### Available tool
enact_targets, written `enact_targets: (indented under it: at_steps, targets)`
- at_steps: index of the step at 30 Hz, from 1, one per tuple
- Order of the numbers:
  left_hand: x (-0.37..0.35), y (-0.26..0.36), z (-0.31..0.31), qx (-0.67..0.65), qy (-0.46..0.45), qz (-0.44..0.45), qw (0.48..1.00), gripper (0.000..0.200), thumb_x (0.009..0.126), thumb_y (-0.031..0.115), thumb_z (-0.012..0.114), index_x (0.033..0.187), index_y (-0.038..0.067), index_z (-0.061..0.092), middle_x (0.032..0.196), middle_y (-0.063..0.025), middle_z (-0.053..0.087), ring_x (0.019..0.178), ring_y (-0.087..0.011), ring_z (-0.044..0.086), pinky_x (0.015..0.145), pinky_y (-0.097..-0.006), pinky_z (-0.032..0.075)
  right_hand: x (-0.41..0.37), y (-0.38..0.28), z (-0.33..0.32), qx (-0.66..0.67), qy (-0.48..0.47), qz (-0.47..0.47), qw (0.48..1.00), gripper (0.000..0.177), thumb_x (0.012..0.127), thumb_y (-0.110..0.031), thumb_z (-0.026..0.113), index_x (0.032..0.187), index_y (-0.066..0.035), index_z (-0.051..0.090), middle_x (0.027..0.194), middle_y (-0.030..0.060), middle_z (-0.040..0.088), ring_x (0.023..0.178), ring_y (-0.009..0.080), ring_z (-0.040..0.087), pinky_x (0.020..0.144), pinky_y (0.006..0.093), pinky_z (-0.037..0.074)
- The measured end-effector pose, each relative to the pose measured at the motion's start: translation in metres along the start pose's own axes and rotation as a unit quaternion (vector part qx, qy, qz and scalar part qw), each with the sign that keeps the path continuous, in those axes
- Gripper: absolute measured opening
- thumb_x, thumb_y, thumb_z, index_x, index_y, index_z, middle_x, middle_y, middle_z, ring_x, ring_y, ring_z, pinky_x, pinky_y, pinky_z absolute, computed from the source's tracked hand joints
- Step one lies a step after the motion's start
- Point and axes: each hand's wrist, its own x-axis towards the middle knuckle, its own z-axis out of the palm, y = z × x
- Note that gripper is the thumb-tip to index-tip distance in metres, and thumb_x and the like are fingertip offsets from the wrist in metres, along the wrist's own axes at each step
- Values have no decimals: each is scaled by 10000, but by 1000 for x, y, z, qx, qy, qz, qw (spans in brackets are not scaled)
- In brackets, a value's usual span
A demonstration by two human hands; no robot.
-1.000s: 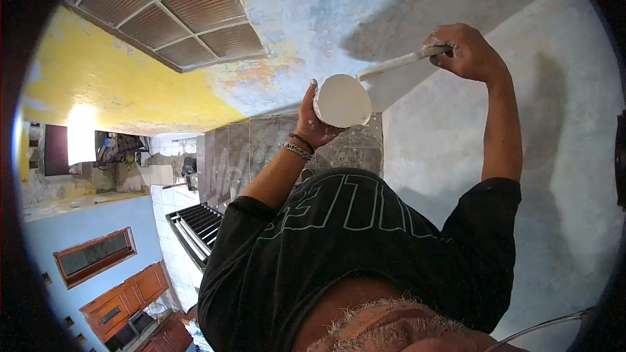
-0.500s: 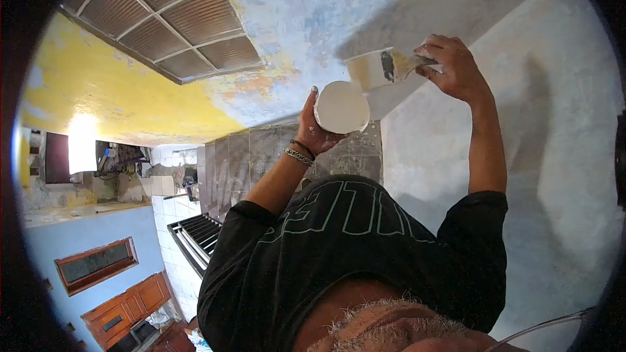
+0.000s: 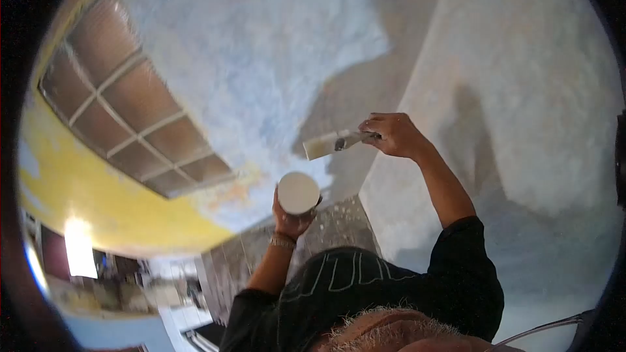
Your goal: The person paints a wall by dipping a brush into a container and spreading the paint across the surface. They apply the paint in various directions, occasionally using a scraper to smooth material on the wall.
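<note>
The right hand (image 3: 393, 134) is gripping a putty knife (image 3: 329, 145) by its handle. The left hand (image 3: 290, 220) is clasping a white tub (image 3: 298, 192). The shirt (image 3: 417, 287) lettering is showing too blurred to read.

The round white tub (image 3: 298, 192) showed its pale circular face. The putty knife (image 3: 332, 145), broad blade smeared, sat nearly level just above it.

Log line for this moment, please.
left hand: holding white cup | right hand: gripping putty knife, blade raised near wall | contact: unclear
</note>
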Motion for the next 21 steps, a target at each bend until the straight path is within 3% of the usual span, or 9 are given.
enact_targets:
  at_steps: [4, 5, 7, 12, 14, 15, 16, 20, 21]
  targets:
    - [-2, 4, 6, -23, -26, -36, 999, 596, 788, 527, 446, 1183, 82, 458, 1117, -196, 506, 992, -354, 519, 590, -375, 557, 1, 28, -44, 40, 92, 101, 990, 243, 739, -149, 667, 922, -21, 572, 799, 133, 602, 710, 264, 597, 634, 332, 467]
    - [-2, 5, 6, -15, -36, -40, 998, 596, 788, 527, 446, 1183, 82, 458, 1117, -196, 506, 992, -354, 519, 590, -375, 557, 5, 41, -59, 16, 152, 77, 985, 268, 753, -159, 650, 953, -2, 563, 810, 165, 607, 709, 268, 604, 635, 331, 461]
    - [-3, 7, 5, -3, -19, -35, 999, 623, 801, 618, 401, 1151, 111, 493, 1029, -136, 581, 900, -342, 581, 526, -351, 534, 21, 44, -112, -132, 162, 182, 961, 392, 793, -252, 609, 1073, 8, 523, 760, 180, 611, 707, 295, 608, 654, 356, 465]
    - [-8, 4, 18, -3, 8, -11, 1000, 621, 804, 614, 392, 1144, 104, 495, 1011, -147, 586, 847, -352, 590, 526, -365, 531, 80, 41, -255, -216, 318, 168, 908, 430, 848, -384, 484, 1034, 0, 539, 930, 235, 593, 891, 383, 569, 761, 439, 449]
    - [-6, 6, 1, -8, -21, -4, 1000, 613, 778, 562, 445, 1160, 84, 480, 1059, -172, 544, 903, -352, 550, 556, -376, 537, 113, 54, -304, -316, 418, 139, 840, 380, 862, -380, 468, 961, -25, 559, 893, 216, 603, 875, 360, 578, 759, 436, 425]
    - [-4, 7, -5, -14, -39, 0, 999, 617, 751, 511, 498, 1176, 65, 465, 1106, -196, 503, 960, -352, 511, 585, -387, 544, 126, 62, -331, -295, 412, 169, 846, 467, 872, -395, 449, 1220, -85, 481, 1145, 227, 537, 1050, 352, 525, 924, 396, 386]
    - [-10, 6, 1, -28, -72, -3, 997, 589, 762, 492, 494, 1171, 69, 468, 1086, -190, 514, 955, -346, 512, 607, -387, 537, 146, 67, -354, -373, 439, 123, 808, 357, 827, -283, 466, 965, 17, 601, 968, 222, 602, 890, 364, 595, 793, 444, 456]
    - [-15, 4, 21, -36, -88, 49, 994, 502, 817, 441, 449, 1167, 80, 473, 1060, -132, 546, 959, -327, 521, 660, -425, 515, 176, 61, -374, -313, 385, 224, 839, 448, 798, -294, 471, 1081, 45, 544, 1072, 268, 548, 1040, 358, 526, 919, 399, 389]
    - [-16, 7, 19, -89, -115, 13, 989, 503, 818, 439, 454, 1175, 85, 471, 1087, -125, 543, 956, -321, 524, 804, -510, 466, 185, 87, -372, -326, 377, 218, 839, 483, 803, -321, 471, 1126, 34, 525, 1132, 272, 520, 1108, 362, 484, 970, 368, 358]
